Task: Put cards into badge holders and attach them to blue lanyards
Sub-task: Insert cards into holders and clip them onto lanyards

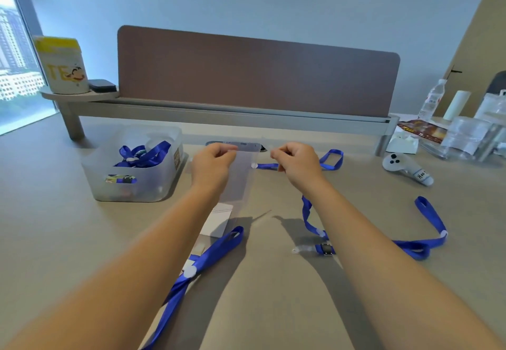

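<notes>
Both arms stretch out toward the middle of the frame. Left hand [212,162] sits center-left with fingers curled in a pinch. Right hand [297,162], center-right, does the same.

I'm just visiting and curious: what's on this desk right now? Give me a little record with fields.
left hand: pinches the top of a clear badge holder, held above the desk
right hand: pinches the clip end of a blue lanyard
other lanyards: one near the left arm, one by the right arm
bin: holds more lanyards
white card: on the desk
</notes>
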Demonstrator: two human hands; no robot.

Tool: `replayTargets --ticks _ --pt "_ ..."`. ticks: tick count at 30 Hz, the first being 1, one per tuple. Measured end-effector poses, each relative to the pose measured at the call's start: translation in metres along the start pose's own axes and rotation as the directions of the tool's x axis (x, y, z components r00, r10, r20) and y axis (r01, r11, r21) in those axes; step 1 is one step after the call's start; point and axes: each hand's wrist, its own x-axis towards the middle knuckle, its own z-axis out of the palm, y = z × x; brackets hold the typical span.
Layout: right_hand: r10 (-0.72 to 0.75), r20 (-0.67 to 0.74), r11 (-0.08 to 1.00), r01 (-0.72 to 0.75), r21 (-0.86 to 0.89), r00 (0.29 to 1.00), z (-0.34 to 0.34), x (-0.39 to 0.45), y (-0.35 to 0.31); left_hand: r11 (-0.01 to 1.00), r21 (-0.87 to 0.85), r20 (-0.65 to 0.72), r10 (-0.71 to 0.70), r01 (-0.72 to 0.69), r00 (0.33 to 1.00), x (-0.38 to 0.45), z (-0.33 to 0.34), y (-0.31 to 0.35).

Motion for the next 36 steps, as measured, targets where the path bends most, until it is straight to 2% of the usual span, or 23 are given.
replayTargets --ticks 5,10,24,27,31,34,36 --pt "0.072 0.132 0.984 -0.092 0.153 0.989 0.007 -0.007 -0.017 0.997 -0.031 0.012 -0.068 0.068 0.998 0.001 -0.006 0.001" --pt "0.127 0.229 0.972 -0.166 0.164 0.965 0.011 -0.013 -0.027 1.000 -0.008 0.043 0.003 -0.003 0.999 -0.004 -0.010 0.000" --pt "0.145 0.268 0.975 -0.183 0.125 0.953 0.015 -0.016 -0.033 0.956 0.166 0.008 0.244 -0.242 0.970 -0.009 -0.016 -0.008" --pt "0.103 0.269 0.973 -0.153 0.173 0.958 0.016 -0.017 -0.034 0.959 0.162 0.007 0.234 -0.232 0.972 -0.009 -0.015 -0.008" --pt "0.077 0.291 0.956 -0.153 0.249 0.954 0.017 -0.017 -0.034 0.982 0.075 0.066 0.166 -0.171 0.984 -0.007 -0.017 -0.006" --pt "0.094 0.324 0.922 -0.205 0.329 0.941 0.017 -0.018 -0.035 0.951 0.171 0.104 0.245 -0.260 0.964 -0.007 -0.019 -0.007" --pt "0.127 0.331 0.897 -0.251 0.364 0.935 0.016 -0.018 -0.036 0.857 0.337 0.111 0.374 -0.389 0.921 -0.007 -0.023 -0.010"
